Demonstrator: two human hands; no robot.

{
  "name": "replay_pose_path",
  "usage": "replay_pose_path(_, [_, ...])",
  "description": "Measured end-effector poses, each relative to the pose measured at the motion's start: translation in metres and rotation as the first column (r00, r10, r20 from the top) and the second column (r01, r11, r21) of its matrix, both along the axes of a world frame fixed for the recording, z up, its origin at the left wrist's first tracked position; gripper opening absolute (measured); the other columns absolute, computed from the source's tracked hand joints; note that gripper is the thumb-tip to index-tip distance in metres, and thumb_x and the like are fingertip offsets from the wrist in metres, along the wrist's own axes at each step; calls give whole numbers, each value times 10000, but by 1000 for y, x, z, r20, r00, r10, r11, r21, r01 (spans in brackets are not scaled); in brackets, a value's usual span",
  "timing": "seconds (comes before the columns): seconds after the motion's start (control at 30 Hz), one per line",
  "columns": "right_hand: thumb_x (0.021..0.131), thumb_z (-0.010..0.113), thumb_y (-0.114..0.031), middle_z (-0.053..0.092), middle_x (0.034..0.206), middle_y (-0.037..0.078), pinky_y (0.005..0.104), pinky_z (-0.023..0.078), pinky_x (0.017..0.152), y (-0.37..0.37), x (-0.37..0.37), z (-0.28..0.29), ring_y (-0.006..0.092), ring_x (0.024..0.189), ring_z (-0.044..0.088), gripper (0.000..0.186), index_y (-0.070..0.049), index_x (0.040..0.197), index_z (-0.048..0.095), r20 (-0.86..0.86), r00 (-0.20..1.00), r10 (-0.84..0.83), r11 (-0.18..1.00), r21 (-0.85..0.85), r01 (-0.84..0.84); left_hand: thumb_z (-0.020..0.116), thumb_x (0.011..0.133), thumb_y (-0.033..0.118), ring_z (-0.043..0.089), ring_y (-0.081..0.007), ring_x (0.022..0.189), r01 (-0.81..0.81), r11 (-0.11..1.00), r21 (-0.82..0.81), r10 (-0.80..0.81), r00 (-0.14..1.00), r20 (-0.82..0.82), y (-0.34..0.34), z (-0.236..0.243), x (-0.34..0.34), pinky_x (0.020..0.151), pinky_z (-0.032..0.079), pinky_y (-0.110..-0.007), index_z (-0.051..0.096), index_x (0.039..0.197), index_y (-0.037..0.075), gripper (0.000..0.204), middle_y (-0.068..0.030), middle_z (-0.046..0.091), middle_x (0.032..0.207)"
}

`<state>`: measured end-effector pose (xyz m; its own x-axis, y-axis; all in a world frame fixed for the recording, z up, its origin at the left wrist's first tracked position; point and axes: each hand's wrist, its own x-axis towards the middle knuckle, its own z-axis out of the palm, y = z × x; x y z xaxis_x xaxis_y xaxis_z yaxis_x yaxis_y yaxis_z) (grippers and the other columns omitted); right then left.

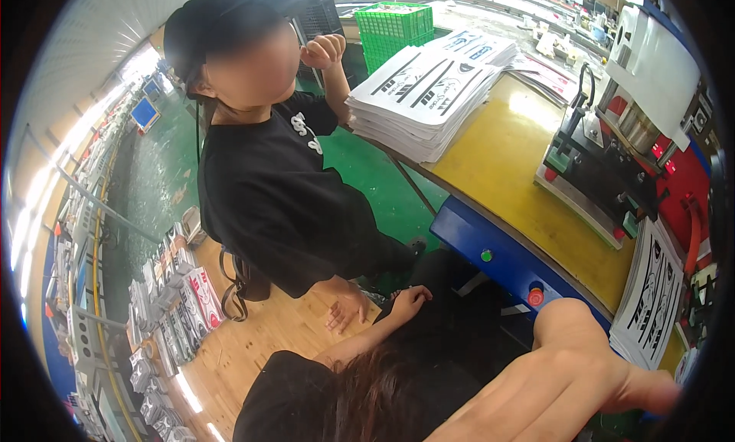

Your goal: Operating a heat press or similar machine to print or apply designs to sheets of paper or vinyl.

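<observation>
My left hand (408,304) lies loosely on my dark-clothed lap, its fingers slightly bent and holding nothing that I can see. My right hand (576,346) is large and close at the lower right. It reaches over the blue table front (478,231), beside a stack of printed white sheets (649,304). Its fingertips are blurred at the dark rim, so what they touch is hidden. Behind the stack stands a press machine (601,166) with a flat metal plate above the yellow tabletop (501,147).
A co-worker (268,174) in a black shirt and cap stands at the left, one hand (348,308) on a wooden surface (245,319). A tall stack of printed sheets (429,97) sits on the table's far corner. Beyond is a green crate (394,29). Bundles (164,304) lie left.
</observation>
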<state>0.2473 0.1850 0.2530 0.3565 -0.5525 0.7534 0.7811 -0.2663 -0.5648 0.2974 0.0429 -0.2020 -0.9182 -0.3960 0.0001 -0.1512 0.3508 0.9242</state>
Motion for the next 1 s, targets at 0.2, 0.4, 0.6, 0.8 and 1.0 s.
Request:
replay_pose_path(0.2, [706,591,-814,504,1281,380,352,472,960,-16,-22,30,338,1188,571,1250,223,1354,333,-180,982,54,986,-147,-81,514,846,52,692,-239,830,4,999,-53,-4,1000,-3,-5,2,-9,772,524,-334,678,912,51,176,-92,712,861])
replay_pose_path(0.4, [759,518,-812,421,1383,368,395,404,1042,-2,-42,-42,423,1262,493,1200,189,1389,312,-152,968,-201,957,-244,160,511,857,54,695,-261,843,10,1000,-23,-11,1000,-21,-10,-1,-7,779,527,-343,688,928,50,192,-102,713,868])
replay_pose_path(0.6, [933,477,-541,506,1253,404,579,433,953,109,-111,-60,587,1095,537,778,175,1228,536,-332,684,-650,758,-214,616,513,867,63,694,-269,845,14,1000,-8,-14,1000,9,-2,13,-1,783,529,-352,691,935,55,191,-101,713,878])
replay_pose_path(0.8, [930,551,-417,503,1380,215,467,272,1118,264,-154,-120,370,1318,426,605,-15,1377,479,-586,-756,293,-654,-700,288,507,866,56,692,-276,855,-12,1000,-25,13,999,39,-4,8,-6,773,529,-355,688,936,60,194,-103,711,891])
replay_pose_path(1.0, [909,621,-364,360,1482,246,523,221,1133,417,-202,-288,412,1403,280,673,-83,1467,372,-298,-415,860,-349,-936,-52,505,857,43,688,-267,820,42,995,-93,-41,999,9,-6,6,-15,754,527,-354,687,921,65,195,-94,707,868])
